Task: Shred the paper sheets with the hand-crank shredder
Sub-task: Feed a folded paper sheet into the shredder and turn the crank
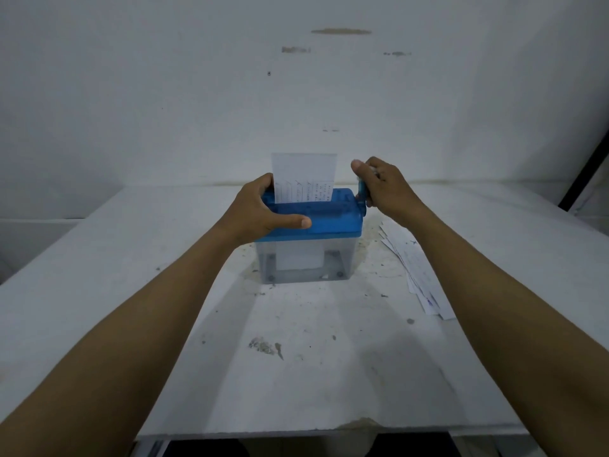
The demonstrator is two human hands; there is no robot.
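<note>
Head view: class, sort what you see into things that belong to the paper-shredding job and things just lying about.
Belongs to the job: shredder; crank; sheet in the slot; spare sheets on the table; left hand holding the shredder; right hand gripping the crank.

Just lying about: grey crumbs on the table; marks on the wall.

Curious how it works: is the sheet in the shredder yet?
Partly in: the sheet stands upright in the shredder slot, upper part sticking out.
</note>
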